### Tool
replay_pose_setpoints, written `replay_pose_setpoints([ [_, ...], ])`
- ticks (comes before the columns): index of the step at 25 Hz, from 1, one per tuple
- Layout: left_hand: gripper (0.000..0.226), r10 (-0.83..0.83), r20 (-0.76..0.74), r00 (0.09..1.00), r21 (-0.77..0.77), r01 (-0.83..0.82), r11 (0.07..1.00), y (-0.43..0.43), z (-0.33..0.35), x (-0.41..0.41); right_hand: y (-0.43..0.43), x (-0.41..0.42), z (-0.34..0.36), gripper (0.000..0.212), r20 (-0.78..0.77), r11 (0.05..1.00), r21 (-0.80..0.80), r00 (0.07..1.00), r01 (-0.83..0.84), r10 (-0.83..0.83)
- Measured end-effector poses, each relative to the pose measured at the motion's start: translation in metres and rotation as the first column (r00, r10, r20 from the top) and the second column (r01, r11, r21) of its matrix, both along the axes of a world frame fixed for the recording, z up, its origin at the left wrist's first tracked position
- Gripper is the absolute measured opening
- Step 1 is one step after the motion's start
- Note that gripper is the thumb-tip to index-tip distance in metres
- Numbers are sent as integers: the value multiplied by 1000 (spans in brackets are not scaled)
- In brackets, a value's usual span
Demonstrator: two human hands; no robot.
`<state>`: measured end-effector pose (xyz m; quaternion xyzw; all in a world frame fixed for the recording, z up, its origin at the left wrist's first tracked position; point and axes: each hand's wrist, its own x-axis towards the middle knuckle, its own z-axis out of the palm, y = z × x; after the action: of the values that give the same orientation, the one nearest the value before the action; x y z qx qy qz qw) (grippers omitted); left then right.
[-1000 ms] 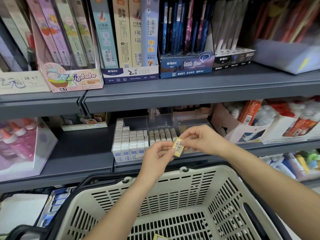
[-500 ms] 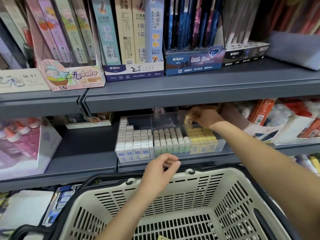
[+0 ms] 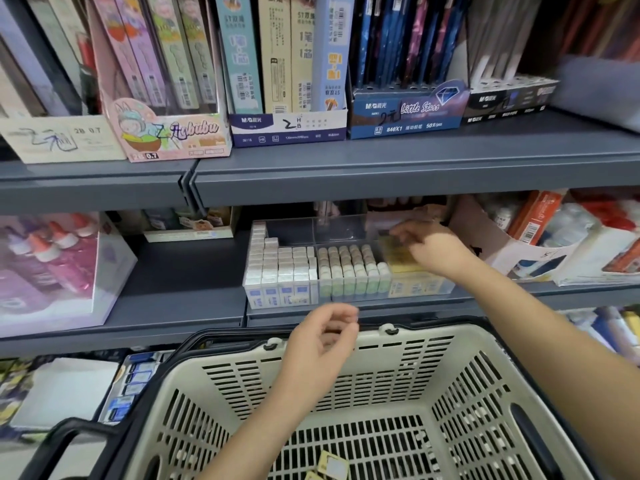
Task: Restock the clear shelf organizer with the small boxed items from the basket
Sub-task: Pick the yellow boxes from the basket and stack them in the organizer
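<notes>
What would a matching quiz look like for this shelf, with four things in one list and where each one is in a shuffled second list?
Things:
1. right hand
2. left hand
3. white boxes
4. loose yellow boxes

Places:
A. left section of the clear organizer
B. bottom of the basket
C. above the basket's far rim, holding nothing
D. over the organizer's right section

Pairs: 1-D, 2-C, 3-A, 4-B
</notes>
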<state>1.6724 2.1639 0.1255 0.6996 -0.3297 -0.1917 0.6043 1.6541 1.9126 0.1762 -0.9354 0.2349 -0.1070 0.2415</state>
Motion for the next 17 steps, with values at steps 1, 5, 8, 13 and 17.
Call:
replay_pose_setpoints([
  [1, 22, -34, 3, 999, 8, 34, 999, 9, -3, -7, 16, -17, 0, 25, 74, 1000, 29, 997, -5, 3],
  [5, 14, -137, -36, 990, 203, 142, 969, 30, -29, -26, 87, -82, -6, 16, 248, 972, 211, 967, -106, 52],
  [8, 11, -148, -65, 987, 344, 161, 925, 37, -60, -23, 125, -101, -37, 9, 93, 935, 267, 972, -233, 216],
  [13, 27, -198, -73, 977, 679, 195, 708, 53, -128, -27, 165, -109, -133, 36, -534, 905, 250, 731, -343, 425],
  [17, 52, -437, 16, 900, 811, 243, 532, 65, -162, -41, 180, -125, -184, 68, -718, 911, 314, 560, -268, 413],
])
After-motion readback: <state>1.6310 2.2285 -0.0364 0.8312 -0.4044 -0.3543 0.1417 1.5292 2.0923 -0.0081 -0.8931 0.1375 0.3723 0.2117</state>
